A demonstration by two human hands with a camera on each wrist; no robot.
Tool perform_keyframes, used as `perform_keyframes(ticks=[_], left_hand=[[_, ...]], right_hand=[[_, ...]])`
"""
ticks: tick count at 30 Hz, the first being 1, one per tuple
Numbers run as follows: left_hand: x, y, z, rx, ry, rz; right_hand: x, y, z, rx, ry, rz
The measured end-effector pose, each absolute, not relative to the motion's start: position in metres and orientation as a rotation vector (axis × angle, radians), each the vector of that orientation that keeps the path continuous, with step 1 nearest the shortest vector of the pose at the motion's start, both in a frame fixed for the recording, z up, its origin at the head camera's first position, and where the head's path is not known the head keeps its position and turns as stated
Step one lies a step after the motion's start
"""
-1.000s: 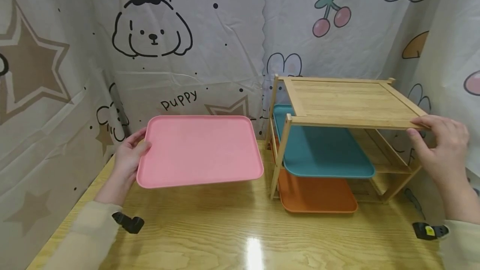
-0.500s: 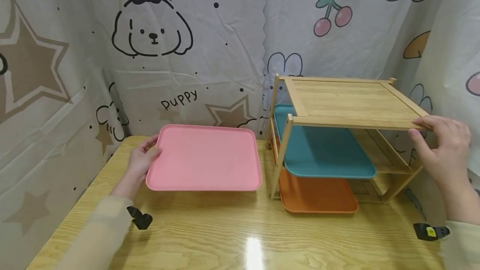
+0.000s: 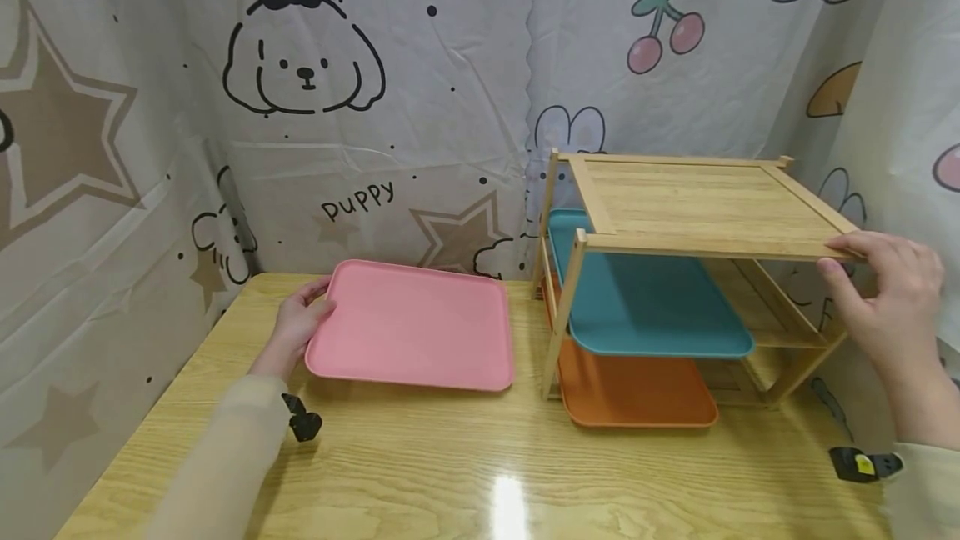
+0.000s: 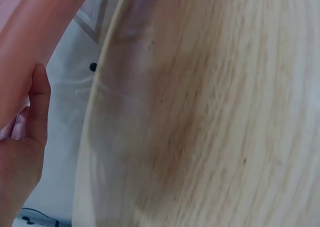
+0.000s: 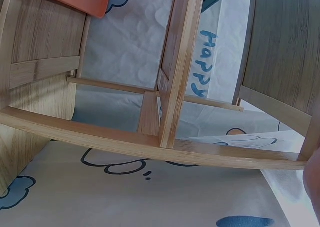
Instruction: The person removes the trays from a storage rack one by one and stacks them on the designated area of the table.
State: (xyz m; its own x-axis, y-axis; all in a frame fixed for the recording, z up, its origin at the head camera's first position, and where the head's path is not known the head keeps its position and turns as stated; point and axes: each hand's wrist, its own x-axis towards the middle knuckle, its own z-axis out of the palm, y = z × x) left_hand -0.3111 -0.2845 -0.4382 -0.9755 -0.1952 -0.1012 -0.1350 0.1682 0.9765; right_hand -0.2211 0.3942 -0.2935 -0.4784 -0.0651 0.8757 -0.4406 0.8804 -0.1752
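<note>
My left hand (image 3: 295, 330) grips the left edge of a pink tray (image 3: 416, 330), thumb on its upper face. The tray tilts toward me above the table's back left part; whether its far side touches the table I cannot tell. In the left wrist view, its edge (image 4: 30, 42) shows blurred beside my thumb. On the right stands a wooden shelf rack (image 3: 705, 198), and my right hand (image 3: 892, 298) holds the front right corner of its top board. A teal tray (image 3: 652, 311) lies on the middle level, and an orange tray (image 3: 637, 397) at the bottom; both jut out in front.
Patterned cloth (image 3: 442, 48) hangs behind and along both sides of the wooden table (image 3: 420, 465). The rack's end frame (image 5: 170, 87) fills much of the right wrist view. A dark cord (image 3: 828, 398) lies right of the rack.
My left hand has moved rightward and farther back, lowering the pink tray toward the table and turning it slightly clockwise. The right hand and the rack stay in place.
</note>
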Motion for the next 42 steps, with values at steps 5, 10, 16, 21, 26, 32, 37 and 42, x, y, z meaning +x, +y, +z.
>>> perform_keyframes(ticks=[5,10,16,21,26,32,37,42], left_hand=[[-0.319,-0.285,-0.447,0.317,-2.341,-1.968],[-0.321,-0.286,-0.453,0.409,-2.344,-2.008],[-0.322,-0.286,-0.454,0.467,-2.336,-2.098],[-0.321,-0.285,-0.454,0.456,-2.371,-2.12],[-0.32,-0.285,-0.459,0.373,-2.417,-2.013],[-0.321,-0.283,-0.466,0.299,-2.484,-1.841],[-0.321,-0.282,-0.468,0.326,-2.541,-1.759],[-0.319,-0.28,-0.469,0.306,-2.641,-1.598]], right_hand=[[-0.22,0.394,-0.293,0.363,-2.04,0.473],[-0.221,0.394,-0.293,0.362,-2.035,0.479],[-0.221,0.394,-0.293,0.367,-2.028,0.479],[-0.22,0.395,-0.292,0.353,-2.049,0.474],[-0.221,0.395,-0.294,0.352,-2.051,0.468],[-0.221,0.395,-0.294,0.355,-2.047,0.466],[-0.221,0.395,-0.294,0.36,-2.044,0.466],[-0.222,0.395,-0.295,0.362,-2.04,0.474]])
